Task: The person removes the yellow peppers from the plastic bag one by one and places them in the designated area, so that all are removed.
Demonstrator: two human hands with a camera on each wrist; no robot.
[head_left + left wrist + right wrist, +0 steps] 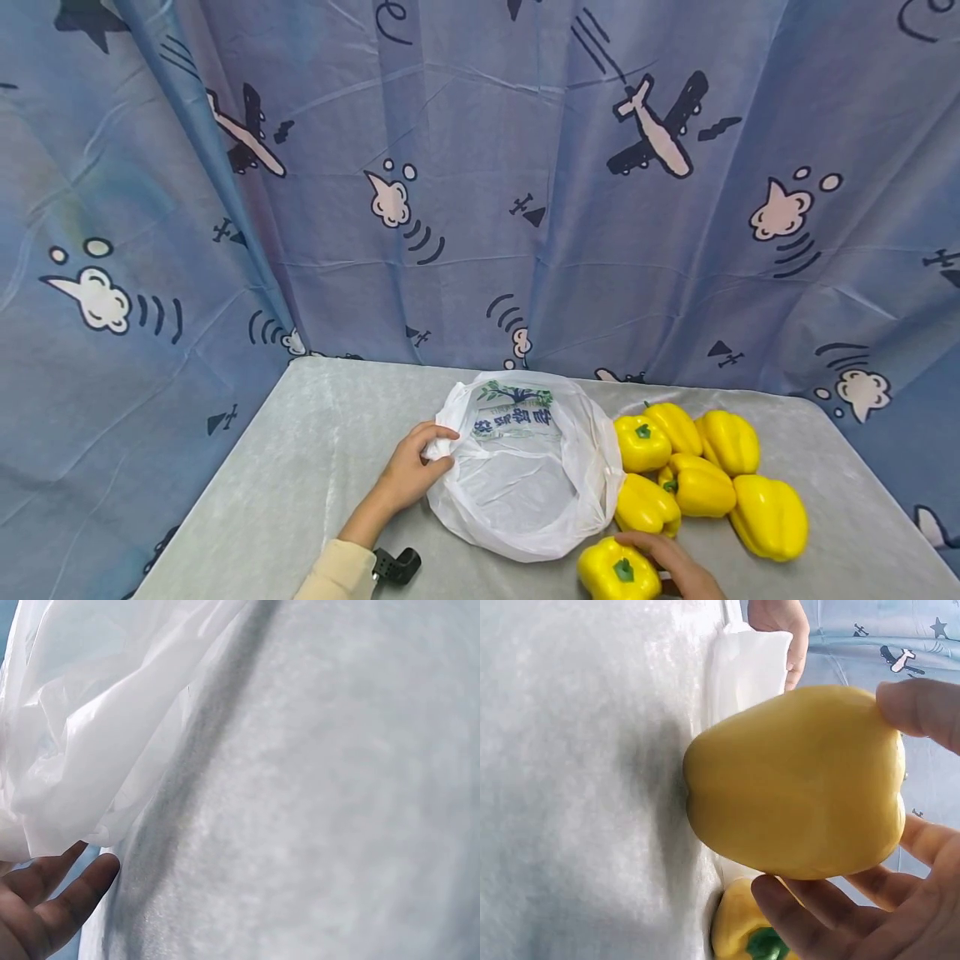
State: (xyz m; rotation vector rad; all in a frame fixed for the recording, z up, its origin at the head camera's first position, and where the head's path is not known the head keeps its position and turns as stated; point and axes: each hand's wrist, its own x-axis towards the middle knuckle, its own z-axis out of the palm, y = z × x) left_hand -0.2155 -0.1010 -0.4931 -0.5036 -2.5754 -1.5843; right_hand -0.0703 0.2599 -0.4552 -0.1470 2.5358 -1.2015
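Note:
A white plastic bag (603,467) with green and blue print stands on the table, its mouth spread wide and facing up. My left hand (412,465) pinches the bag's left rim between thumb and fingers. In the left wrist view, two fingertips show just below the bag's crumpled edge (97,765). At the front of the bag, on its right, my right hand (675,565) grips a yellow bell pepper (611,575) with its green stem toward me. The right wrist view shows thumb and fingers on opposite sides of this pepper (795,784), close over the table.
Several more yellow bell peppers (697,485) lie grouped to the right of the bag, the nearest ones against its side. A grey cloth covers the table (300,467). Behind it hangs a blue curtain (480,208) printed with airplanes. A black band (396,567) sits at my left wrist.

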